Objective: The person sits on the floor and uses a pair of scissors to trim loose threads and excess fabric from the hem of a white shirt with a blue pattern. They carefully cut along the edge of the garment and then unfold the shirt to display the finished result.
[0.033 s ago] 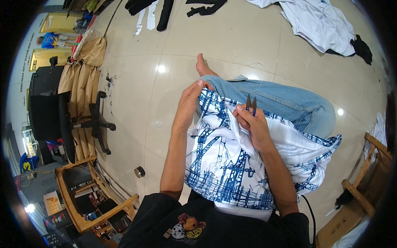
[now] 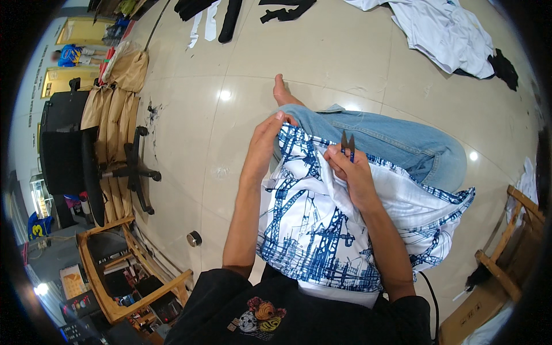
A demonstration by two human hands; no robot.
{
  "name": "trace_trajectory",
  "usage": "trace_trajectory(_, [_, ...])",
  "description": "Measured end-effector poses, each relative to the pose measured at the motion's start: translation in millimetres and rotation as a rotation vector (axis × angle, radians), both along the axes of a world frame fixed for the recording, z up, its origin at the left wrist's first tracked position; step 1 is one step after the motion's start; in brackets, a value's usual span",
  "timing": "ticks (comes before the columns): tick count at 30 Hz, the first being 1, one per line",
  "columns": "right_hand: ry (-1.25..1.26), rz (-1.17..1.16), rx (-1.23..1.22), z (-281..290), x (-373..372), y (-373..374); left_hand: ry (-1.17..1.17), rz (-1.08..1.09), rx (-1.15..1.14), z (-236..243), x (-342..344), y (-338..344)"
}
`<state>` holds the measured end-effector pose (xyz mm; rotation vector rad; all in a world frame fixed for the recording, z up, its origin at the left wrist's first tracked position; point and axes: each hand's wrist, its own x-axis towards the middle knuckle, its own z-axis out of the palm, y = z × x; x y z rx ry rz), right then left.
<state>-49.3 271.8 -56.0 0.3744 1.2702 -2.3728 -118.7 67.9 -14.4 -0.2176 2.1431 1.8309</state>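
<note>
Now my right hand (image 2: 355,172) pinches small snips (image 2: 347,142) above the blue-printed white garment (image 2: 322,224); my left hand (image 2: 265,144) grips its far edge.

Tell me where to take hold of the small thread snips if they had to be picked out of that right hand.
Probably by the two dark blades, coming from above and the far side. The thread snips stand nearly upright with the tips pointing away from the person, and the right hand wraps the blue handle end, so only the blades are free. Pinch them across the flat sides, below the tips, clear of the white and blue printed cloth.
</note>
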Motion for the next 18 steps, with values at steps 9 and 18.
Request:
trace_trajectory(9, [0.134, 0.055, 0.204, -16, 3, -8, 0.081, -0.072, -0.072, -15, 8, -2])
trace_trajectory(18, [0.296, -0.035, 0.559, 29, 17, 64, 0.271, -0.017, -0.051, 64, 33, -62])
